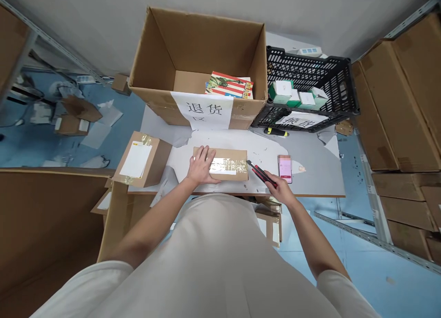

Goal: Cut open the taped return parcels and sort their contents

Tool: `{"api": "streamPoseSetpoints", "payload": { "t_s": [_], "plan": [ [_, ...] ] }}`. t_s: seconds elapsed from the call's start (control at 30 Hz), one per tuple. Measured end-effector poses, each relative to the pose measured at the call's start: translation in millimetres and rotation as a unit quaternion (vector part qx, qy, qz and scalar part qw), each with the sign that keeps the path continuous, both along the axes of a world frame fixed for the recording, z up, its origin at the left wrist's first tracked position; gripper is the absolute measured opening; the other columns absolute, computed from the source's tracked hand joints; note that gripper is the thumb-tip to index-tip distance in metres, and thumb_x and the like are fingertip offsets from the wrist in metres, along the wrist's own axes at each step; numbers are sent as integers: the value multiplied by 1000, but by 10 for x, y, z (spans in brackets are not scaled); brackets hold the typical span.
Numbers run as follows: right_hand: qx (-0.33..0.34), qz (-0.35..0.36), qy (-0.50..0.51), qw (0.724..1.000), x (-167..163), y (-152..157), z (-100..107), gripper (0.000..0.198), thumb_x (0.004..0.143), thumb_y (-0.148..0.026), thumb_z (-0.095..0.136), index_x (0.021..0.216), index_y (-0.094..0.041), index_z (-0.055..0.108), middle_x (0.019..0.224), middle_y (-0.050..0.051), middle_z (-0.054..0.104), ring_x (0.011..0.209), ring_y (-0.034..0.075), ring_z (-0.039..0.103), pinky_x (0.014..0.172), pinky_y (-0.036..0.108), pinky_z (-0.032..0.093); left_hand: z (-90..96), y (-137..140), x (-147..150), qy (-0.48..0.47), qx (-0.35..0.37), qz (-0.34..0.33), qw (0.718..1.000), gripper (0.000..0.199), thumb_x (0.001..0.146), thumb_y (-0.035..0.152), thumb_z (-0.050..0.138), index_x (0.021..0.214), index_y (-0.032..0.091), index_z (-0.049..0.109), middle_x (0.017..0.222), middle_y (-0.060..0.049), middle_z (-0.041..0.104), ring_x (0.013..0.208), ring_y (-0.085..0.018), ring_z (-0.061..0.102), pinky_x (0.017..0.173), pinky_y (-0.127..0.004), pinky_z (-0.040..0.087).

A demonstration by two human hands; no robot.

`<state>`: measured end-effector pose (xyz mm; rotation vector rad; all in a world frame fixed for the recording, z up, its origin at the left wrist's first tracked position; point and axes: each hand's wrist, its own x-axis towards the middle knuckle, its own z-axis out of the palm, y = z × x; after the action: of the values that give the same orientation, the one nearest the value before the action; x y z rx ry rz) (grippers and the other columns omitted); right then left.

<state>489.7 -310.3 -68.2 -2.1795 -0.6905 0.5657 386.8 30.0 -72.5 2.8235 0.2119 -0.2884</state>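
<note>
A small taped cardboard box with a white label lies flat on the table in front of me. My left hand rests on its left end, fingers spread over the top. In my right hand is a red and black box cutter, its tip pointing up and left at the box's right end. Whether the tip touches the cardboard I cannot tell. A phone with a pink screen lies just right of that hand.
Behind stands a large open carton holding colourful booklets. To its right, a black plastic crate contains several green-and-white boxes. A yellow-black cutter lies before the crate. A labelled carton sits at the table's left edge.
</note>
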Motion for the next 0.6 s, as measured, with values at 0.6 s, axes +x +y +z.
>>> {"api": "streamPoseSetpoints", "payload": {
  "t_s": [0.6],
  "plan": [
    [166,-338,196,905,-480,515,-37,58,79,-57,60,125,-21,52,87,3,64,67,15,62,49,27,53,68,-226,195,-17,19,196,980,112,64,78,56,148,11,24,149,-28,26,135,-47,22,90,-58,42]
  ]
}}
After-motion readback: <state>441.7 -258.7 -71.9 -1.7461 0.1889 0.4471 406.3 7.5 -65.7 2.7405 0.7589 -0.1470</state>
